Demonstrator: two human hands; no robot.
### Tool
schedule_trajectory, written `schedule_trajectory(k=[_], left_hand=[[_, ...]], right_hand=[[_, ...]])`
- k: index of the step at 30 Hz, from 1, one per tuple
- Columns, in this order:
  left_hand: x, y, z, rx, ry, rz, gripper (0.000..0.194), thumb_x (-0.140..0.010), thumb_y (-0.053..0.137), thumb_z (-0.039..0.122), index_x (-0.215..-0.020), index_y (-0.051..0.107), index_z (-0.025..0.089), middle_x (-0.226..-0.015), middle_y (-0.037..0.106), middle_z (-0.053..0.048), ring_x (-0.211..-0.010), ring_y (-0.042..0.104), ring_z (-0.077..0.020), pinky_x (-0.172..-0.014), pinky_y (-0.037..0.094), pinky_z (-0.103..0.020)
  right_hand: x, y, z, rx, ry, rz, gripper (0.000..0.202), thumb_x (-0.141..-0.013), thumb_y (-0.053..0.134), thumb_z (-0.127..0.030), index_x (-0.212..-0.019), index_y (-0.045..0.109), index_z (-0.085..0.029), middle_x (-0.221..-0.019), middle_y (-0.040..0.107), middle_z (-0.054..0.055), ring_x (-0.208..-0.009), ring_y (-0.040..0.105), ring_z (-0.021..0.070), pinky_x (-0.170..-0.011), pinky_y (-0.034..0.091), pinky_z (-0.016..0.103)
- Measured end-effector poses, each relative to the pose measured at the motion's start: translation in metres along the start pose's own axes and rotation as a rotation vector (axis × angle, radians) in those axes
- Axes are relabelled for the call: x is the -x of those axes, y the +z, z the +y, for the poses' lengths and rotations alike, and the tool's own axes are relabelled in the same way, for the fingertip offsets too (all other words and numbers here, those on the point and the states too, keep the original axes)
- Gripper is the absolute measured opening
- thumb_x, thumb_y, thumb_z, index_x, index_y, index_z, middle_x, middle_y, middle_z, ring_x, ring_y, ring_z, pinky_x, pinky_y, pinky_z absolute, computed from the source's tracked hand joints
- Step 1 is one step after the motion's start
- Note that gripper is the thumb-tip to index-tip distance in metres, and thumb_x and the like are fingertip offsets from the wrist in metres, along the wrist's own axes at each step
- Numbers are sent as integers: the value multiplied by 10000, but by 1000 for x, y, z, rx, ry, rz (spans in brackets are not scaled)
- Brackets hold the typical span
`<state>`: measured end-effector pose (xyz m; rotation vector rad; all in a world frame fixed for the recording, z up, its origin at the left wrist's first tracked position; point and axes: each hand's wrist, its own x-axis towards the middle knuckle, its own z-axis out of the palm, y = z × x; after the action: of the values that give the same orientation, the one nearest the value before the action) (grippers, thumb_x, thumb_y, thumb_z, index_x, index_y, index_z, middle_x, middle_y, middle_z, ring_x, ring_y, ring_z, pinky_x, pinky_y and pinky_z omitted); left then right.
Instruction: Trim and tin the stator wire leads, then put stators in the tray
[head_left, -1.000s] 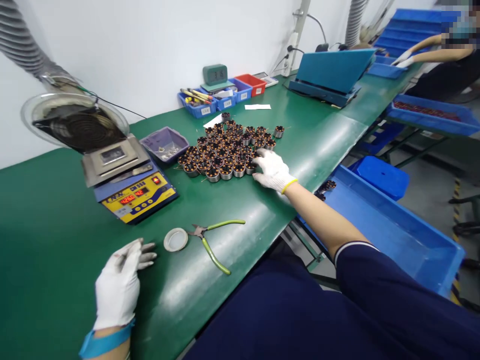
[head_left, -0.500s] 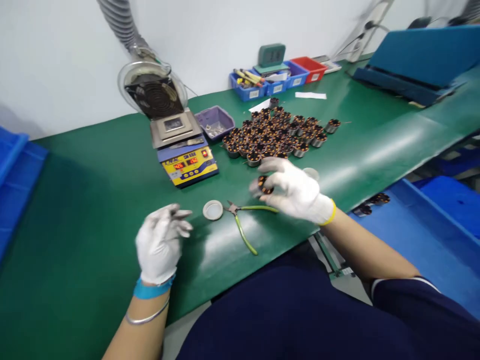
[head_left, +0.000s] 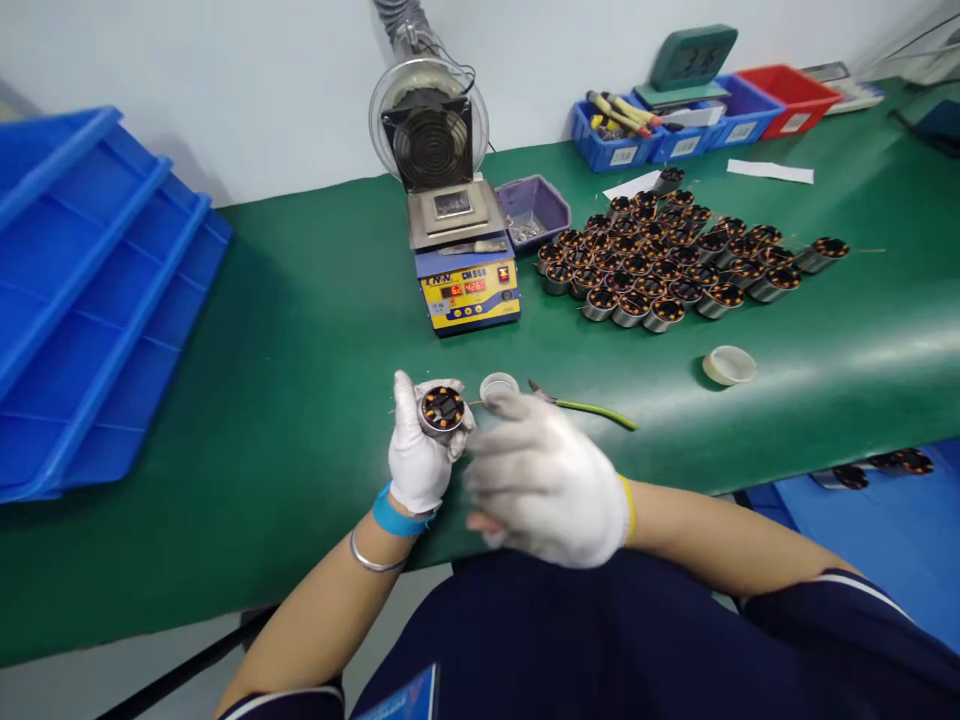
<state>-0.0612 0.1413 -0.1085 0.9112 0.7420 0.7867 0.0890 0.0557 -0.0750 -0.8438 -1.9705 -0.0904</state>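
My left hand [head_left: 420, 460], in a white glove, is closed around a motor stator [head_left: 442, 408]. The stator is a short metal cylinder with copper windings in its black top, which faces up. A thin wire sticks out to its right. Just right of it is my gloved right hand [head_left: 547, 480], blurred by motion, fingers stretched toward the stator and nothing visible in them. Behind that hand lie green-handled cutting pliers [head_left: 596, 408], partly covered. A small round white dish [head_left: 499, 385] stands by the pliers' jaws.
A yellow-and-blue solder pot [head_left: 469, 290] with a fan behind it stands at the back. Beside it are a purple tray [head_left: 551, 205] and many stators [head_left: 637, 265]. Blue bins [head_left: 611, 150], a red bin [head_left: 795, 95], a round cup [head_left: 730, 366] and stacked blue crates [head_left: 97, 300] surround the area.
The stator has passed from my right hand to my left. My right hand has come left, close to my left hand. The view has turned left.
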Motion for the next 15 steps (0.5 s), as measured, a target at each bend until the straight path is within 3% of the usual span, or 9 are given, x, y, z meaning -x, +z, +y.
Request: schedule_trajectory(k=[3, 5, 7, 10, 13, 15], left_hand=[[2, 6, 6, 187, 5, 24, 627, -974, 424, 714, -843, 686, 161, -535, 589, -25, -323, 391, -75, -329, 287, -200], [3, 10, 10, 262, -60, -10, 672, -1028, 318, 642, -802, 703, 140, -510, 585, -41, -295, 392, -86, -314, 295, -198], [4, 14, 13, 311, -125, -18, 743, -1059, 197, 583, -765, 708, 129, -489, 580, -57, -282, 413, -105, -305, 309, -204], [3, 13, 15, 368, -194, -32, 776, -1067, 148, 552, -738, 706, 125, -482, 593, -78, -287, 451, -122, -314, 340, -207], [2, 6, 17, 367, -229, -153, 616, -1061, 313, 489, -787, 719, 116, -548, 645, -90, -321, 502, -124, -346, 393, -207], [4, 1, 17, 305, -301, -317, 481, -1019, 455, 440, -810, 726, 102, -551, 647, -87, -312, 498, -131, -330, 390, -216]], right_hand=[[9, -5, 9, -24, 336, 97, 201, -943, 711, -345, -1068, 663, -196, -1123, 690, 94, -1116, 676, 234, -993, 576, 445], [15, 1, 18, -30, 511, 98, 305, -916, 746, -362, -1153, 668, -187, -1190, 674, 123, -1107, 678, 234, -902, 604, 404], [18, 11, 23, -49, 476, 75, 254, -931, 728, -334, -1129, 683, -181, -1144, 699, 111, -1073, 688, 226, -959, 579, 432], [18, 21, 25, -29, 377, 105, 95, -980, 637, -241, -1042, 694, -197, -1054, 730, 71, -1036, 702, 207, -1153, 436, 521], [11, 17, 27, -15, 329, 88, 105, -998, 587, -221, -999, 689, -194, -1011, 729, 61, -1004, 701, 192, -1183, 398, 513], [2, 6, 30, 23, 297, 5, 143, -1006, 575, -255, -966, 690, -179, -986, 720, 68, -978, 686, 193, -1164, 408, 502]])
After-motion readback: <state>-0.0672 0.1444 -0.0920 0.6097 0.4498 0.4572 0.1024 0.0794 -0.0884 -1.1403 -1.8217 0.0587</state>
